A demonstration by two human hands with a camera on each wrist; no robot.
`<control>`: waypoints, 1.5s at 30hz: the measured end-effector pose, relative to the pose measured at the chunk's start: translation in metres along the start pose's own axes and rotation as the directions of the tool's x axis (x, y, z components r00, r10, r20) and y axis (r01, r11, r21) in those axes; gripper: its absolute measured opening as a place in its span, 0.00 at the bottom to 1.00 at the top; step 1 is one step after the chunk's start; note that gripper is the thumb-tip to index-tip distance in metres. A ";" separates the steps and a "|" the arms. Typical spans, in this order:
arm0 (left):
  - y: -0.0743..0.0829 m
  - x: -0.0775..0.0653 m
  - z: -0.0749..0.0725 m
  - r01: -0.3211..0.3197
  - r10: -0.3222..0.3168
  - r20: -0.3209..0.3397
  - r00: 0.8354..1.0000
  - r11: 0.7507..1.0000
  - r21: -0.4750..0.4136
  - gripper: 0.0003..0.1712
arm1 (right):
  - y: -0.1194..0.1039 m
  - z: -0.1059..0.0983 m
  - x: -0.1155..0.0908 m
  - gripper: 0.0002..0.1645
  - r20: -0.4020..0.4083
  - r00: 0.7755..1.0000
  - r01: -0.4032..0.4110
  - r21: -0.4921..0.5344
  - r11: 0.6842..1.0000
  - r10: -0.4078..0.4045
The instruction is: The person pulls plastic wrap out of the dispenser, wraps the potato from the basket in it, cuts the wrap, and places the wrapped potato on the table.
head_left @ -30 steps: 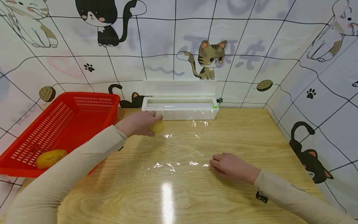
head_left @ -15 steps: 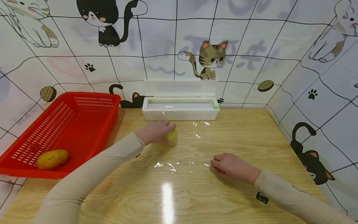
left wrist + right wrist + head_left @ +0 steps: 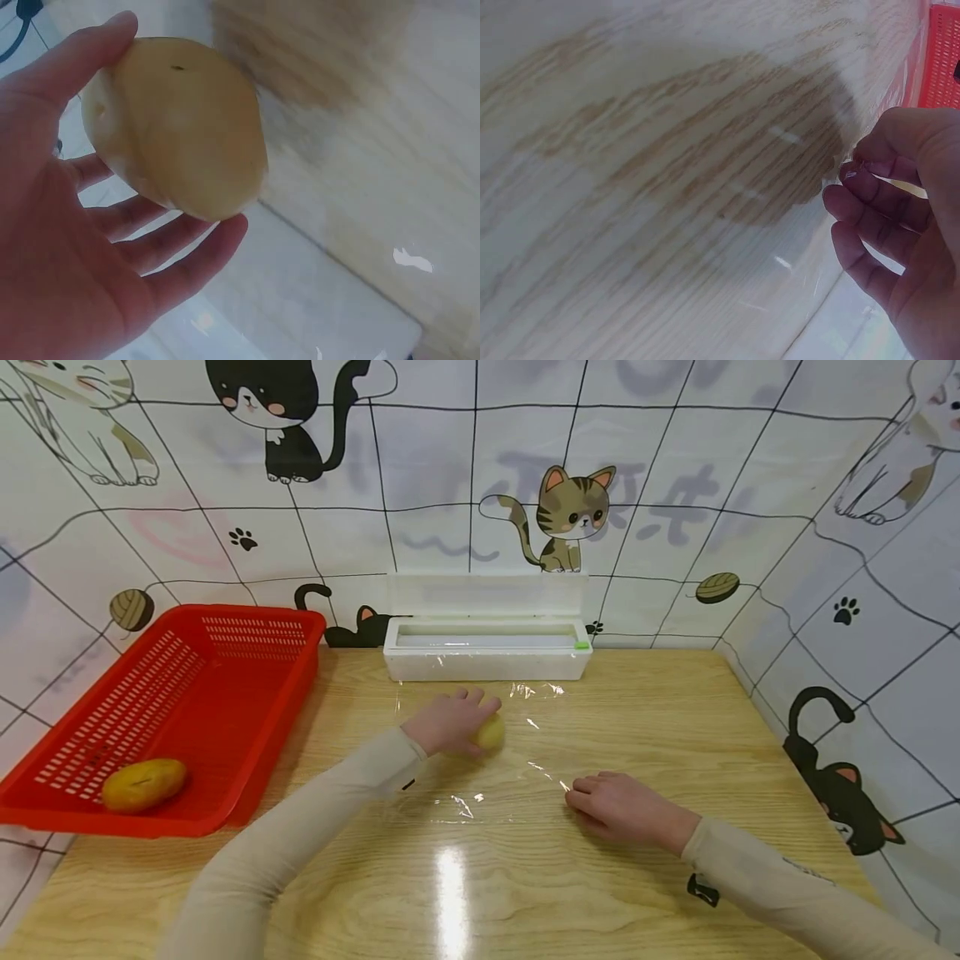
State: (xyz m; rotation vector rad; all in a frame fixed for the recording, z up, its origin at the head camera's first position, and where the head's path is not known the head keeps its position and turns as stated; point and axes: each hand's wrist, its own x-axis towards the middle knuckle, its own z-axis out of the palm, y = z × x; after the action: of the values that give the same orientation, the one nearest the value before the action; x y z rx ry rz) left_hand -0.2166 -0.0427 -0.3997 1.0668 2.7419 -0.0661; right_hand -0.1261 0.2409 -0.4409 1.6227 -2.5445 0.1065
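Observation:
My left hand (image 3: 452,724) holds a pale yellow peeled potato (image 3: 180,124) between thumb and fingertips. It hovers over, or just touches, a sheet of clear cling film (image 3: 532,723); the head view cannot settle which. That film stretches across the table from a white cling film dispenser (image 3: 487,666), its lid raised. At the sheet's near right corner, my right hand (image 3: 618,807) pinches the film's edge between thumb and index finger. The pinched film (image 3: 853,169) shows as small glints in the right wrist view, and the other fingers curl loosely.
A red plastic basket (image 3: 262,777) stands on the left of the table, with one oblong orange-yellow item (image 3: 144,785) lying inside. The wooden table (image 3: 360,893) ends at a cat-patterned wall covering (image 3: 427,460) behind and to the right. A small green piece (image 3: 581,645) sits at the dispenser's right end.
My left hand has carried the potato rightward and slightly nearer, from the dispenser's left end to over the middle of the film. My right hand has stayed at the film's corner.

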 end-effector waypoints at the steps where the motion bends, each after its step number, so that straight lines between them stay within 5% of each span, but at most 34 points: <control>1: 0.003 0.001 0.001 -0.002 0.002 0.004 1.000 1.000 0.008 0.40 | 0.000 0.000 0.000 0.11 -0.001 1.000 -0.001 0.000 1.000 0.001; 13: 0.018 0.003 0.006 -0.006 0.007 -0.009 1.000 0.996 0.084 0.45 | 0.002 0.003 0.000 0.12 -0.019 1.000 -0.002 0.007 1.000 0.002; 45: 0.019 -0.007 0.008 -0.046 0.046 0.000 0.999 0.999 -0.017 0.39 | 0.001 0.000 0.002 0.08 0.064 0.996 -0.062 0.060 0.996 0.058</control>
State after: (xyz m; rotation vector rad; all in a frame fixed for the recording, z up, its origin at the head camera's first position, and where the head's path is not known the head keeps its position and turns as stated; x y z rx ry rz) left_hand -0.1972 -0.0347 -0.4060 1.1241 2.7108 -0.0357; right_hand -0.1275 0.2395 -0.4403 1.5957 -2.6628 0.1449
